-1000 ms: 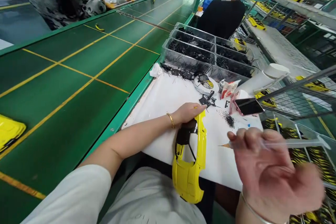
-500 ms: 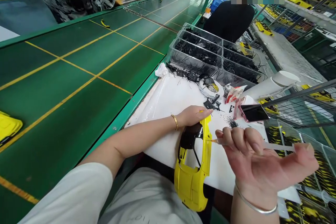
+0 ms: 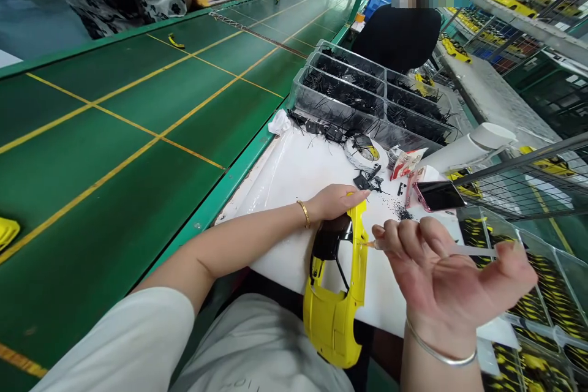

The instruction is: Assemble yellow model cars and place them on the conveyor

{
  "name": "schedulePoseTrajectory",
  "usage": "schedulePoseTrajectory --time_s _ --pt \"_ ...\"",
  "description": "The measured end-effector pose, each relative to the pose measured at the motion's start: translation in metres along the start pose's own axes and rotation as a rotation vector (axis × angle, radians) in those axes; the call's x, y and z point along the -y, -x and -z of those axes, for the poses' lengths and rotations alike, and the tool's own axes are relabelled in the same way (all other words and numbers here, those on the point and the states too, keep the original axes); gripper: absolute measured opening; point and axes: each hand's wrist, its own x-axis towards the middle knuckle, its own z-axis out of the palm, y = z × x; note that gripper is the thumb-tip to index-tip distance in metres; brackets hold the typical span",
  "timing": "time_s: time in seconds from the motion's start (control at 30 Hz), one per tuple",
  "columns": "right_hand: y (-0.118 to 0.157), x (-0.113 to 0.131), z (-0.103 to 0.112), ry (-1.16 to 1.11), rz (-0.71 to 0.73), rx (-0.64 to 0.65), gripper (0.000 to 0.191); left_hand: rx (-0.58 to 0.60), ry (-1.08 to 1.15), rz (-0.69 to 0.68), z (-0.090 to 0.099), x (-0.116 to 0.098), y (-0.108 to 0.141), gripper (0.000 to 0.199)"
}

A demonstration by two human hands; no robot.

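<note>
My left hand [image 3: 337, 202] grips the far end of a yellow toy car body [image 3: 331, 321], which has a dark glossy window part and an open frame. The body hangs partly over the near edge of the white table. In my right hand [image 3: 443, 266] is a slim translucent syringe [image 3: 471, 250], fingers curled round its barrel and thumb at its rear end. Its orange-yellow tip meets, or nearly meets, the car body's right side rail.
Beyond the white table [image 3: 303, 165] stands a divided clear tray [image 3: 340, 111] of black parts. A phone [image 3: 440, 195] and white roll [image 3: 478, 146] lie right. Left runs a green conveyor [image 3: 114, 153]. A person in black [image 3: 397, 37] sits ahead; boxes of yellow parts stand lower right.
My right hand has shifted slightly left, its thumb closer to the fingers. The yellow piece at the conveyor's left edge has slid further out of view. A person's hand now shows at the upper left.
</note>
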Motion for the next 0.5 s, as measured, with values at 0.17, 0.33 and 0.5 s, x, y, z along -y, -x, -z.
schedulePoseTrajectory --time_s 0.17,0.33,0.5 --pt "0.004 -0.006 -0.008 0.093 0.069 0.055 0.046 0.014 0.006 -0.009 0.000 0.000 0.000 0.053" --pt "0.023 -0.005 0.006 0.416 0.325 -0.044 0.051 0.019 0.024 0.008 0.001 0.001 0.002 0.051" --pt "0.039 0.029 0.093 0.581 0.396 -0.531 0.041 0.015 0.096 0.037 -0.001 0.002 0.005 0.051"
